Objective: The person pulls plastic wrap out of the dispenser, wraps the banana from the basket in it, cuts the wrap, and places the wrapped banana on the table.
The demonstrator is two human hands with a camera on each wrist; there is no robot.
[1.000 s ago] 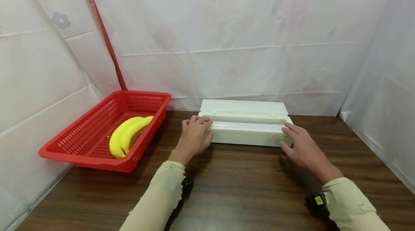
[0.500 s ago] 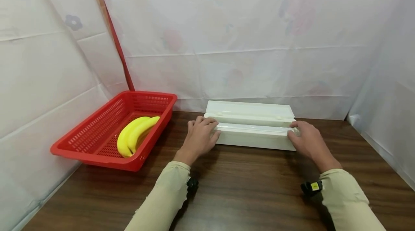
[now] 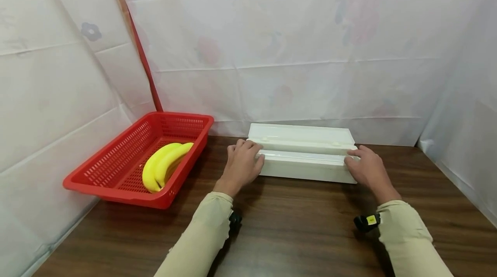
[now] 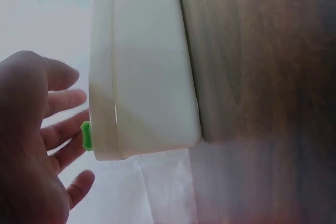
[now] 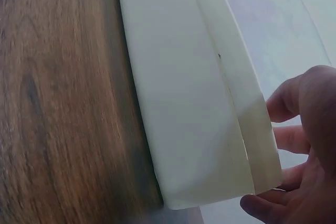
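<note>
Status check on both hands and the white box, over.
Left hand at left end of white box, right hand at right end. Lid open, box on table. Red basket apart, further left.

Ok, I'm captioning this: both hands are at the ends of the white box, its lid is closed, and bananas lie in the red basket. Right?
The head view shows the lid open, tipped back behind the white box, not closed. The left hand, right hand and bananas are as you said.

Looks like smooth plastic on the box [image 3: 304, 170], slightly glossy plastic on the basket [image 3: 116, 192], matt cloth on the sleeve [image 3: 199, 236], soft-sheened wood grain on the table [image 3: 303, 216], creased sheeting on the wall [image 3: 295, 52].
</note>
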